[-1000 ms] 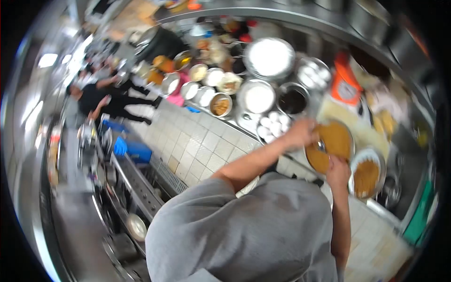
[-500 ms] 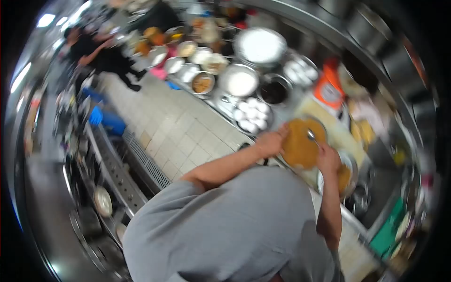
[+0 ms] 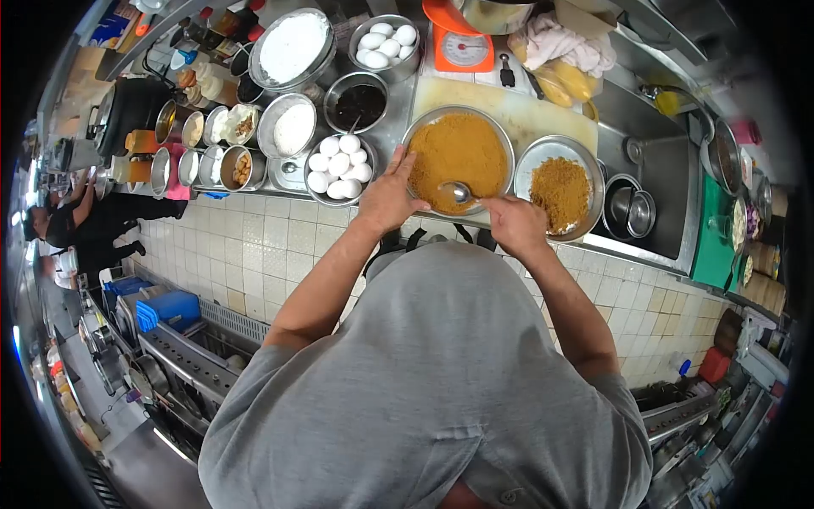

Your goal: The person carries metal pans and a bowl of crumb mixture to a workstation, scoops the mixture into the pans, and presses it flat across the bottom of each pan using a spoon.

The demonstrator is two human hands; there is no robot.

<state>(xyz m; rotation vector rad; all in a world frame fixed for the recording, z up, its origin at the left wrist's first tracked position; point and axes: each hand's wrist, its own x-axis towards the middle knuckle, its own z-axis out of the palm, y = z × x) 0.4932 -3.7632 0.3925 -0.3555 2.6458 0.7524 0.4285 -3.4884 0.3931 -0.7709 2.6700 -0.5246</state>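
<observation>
A round metal pan (image 3: 510, 144) filled with smooth, orange-brown powder or paste stands in front of me, partly on a pale cutting board. My left hand (image 3: 388, 195) lies against its left side, fingers stretched along the rim and thumb apart. In my right hand (image 3: 518, 226) is the handle of a metal spoon (image 3: 459, 192), gripped closed. The spoon's bowl rests on the orange-brown surface near the pan's front. Just right of it sits a second metal bowl (image 3: 532, 156), holding a coarser, crumbly orange-brown heap.
Eggs fill one bowl (image 3: 340, 167) at left and another (image 3: 386, 47) behind. A dark liquid bowl (image 3: 356, 103) and white powder bowls stand nearby. An orange scale (image 3: 463, 53) is behind the board (image 3: 543, 110); a sink (image 3: 670, 170) lies right. People work far left.
My head view has turned, bringing the counter straight ahead. The spoon has moved from the pan's far part to its front edge. My left hand stays at the pan's side.
</observation>
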